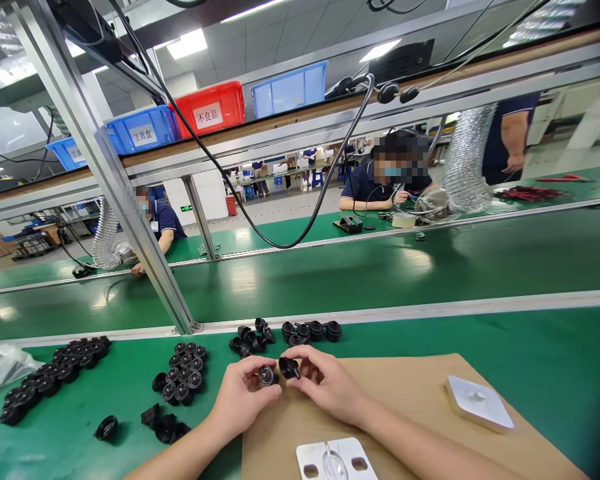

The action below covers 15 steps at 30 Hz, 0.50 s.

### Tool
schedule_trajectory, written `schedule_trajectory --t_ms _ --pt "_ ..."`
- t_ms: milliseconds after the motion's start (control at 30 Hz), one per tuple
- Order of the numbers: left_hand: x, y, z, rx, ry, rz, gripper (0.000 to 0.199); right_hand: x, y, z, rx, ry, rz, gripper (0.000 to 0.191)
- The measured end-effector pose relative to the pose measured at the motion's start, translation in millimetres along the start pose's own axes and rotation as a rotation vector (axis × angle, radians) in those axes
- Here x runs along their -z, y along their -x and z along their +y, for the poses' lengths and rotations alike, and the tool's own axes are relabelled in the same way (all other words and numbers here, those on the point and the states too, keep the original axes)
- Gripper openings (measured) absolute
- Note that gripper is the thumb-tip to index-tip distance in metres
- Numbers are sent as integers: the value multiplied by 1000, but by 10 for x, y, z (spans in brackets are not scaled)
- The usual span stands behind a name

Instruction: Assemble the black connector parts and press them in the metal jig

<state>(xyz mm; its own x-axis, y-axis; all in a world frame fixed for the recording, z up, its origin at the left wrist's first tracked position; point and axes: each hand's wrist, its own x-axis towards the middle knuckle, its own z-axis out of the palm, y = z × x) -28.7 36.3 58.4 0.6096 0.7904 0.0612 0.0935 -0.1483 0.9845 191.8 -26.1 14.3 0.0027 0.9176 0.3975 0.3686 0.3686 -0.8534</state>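
Between the fingers of my left hand (pixel 244 395) is a round black plastic part (pixel 267 376), its ribbed inner face turned up toward me. My right hand (pixel 330 385) pinches a black cup-shaped part (pixel 288 367) with a small stem on one side. The two parts are close together over the left back edge of a brown cardboard sheet (pixel 400 393). Beyond my hands stand black round parts (pixel 316 330) in a group, and beside them lies a loose pile of black cups (pixel 250 340).
Rows of black parts (pixel 184 373) and a longer block (pixel 55 377) cover the left mat, near a plastic bag (pixel 3 367). A white metal fixture (pixel 335 460) and a pale block (pixel 479 403) rest on the cardboard. A metal post (pixel 130 200) rises at left; co-workers sit across the belt.
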Motion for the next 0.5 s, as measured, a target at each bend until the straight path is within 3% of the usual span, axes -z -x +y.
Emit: schedule_trajectory --t_ms 133,300,500 --pt "1 0 -55 27 162 8 64 10 6 -22 46 4 37 29" --pt "-4 18 -34 -27 134 56 33 16 2 -61 138 -2 56 32" --pt "-7 18 -61 -84 44 34 41 2 7 -107 152 5 51 30"
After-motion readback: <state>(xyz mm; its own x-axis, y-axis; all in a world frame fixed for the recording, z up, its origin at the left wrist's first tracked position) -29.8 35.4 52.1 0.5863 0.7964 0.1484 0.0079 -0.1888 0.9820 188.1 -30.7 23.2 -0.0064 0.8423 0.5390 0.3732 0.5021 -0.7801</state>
